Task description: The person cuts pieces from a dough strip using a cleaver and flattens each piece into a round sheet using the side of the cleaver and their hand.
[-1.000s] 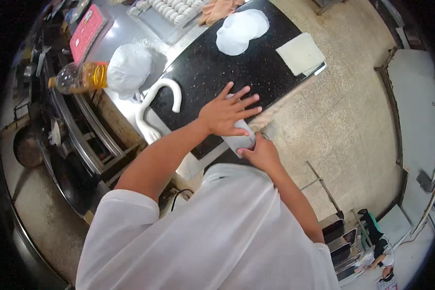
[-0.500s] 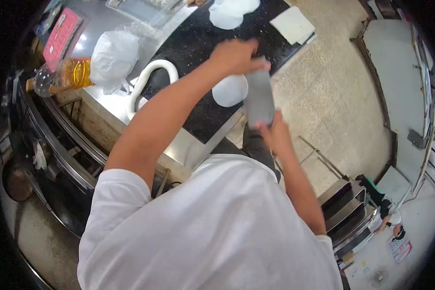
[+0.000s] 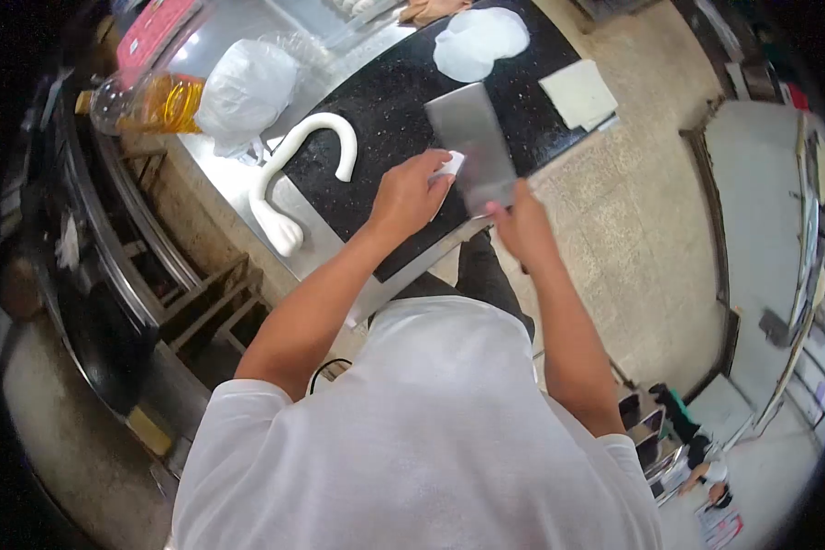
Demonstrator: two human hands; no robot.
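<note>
The left hand [image 3: 405, 194] is pinched, thumb and fingers closing on a small white piece of dough [image 3: 452, 164] that pokes out past the fingertips toward the cleaver. It looks like a thin round seen at a slant, though the fingers cover too much of it to be sure of its shape. The right hand [image 3: 526, 229] grips the near end of a broad, flat cleaver [image 3: 475, 137], its thumb laid against the metal and the fingers wrapped around the far side. The blade slants up and to the left from that hand over the black worktop [image 3: 394, 101], so the dough piece sits between the two hands, just beside the blade's left edge and nearer the left hand that holds it.

To the left of the left hand, apart from it, lies a hooked rope of dough [image 3: 346, 147]; its curved end rests on the black surface and its thicker end on the steel counter edge [image 3: 316, 240]. Beyond the cleaver's tip, near the worktop's far end, thin white dough rounds [image 3: 481, 44] overlap one another. A pale folded cloth [image 3: 579, 94] lies at the right edge. Farther left, a white plastic bag [image 3: 247, 92] touches a clear bottle of amber liquid [image 3: 156, 103] lying on its side in this view.
</note>
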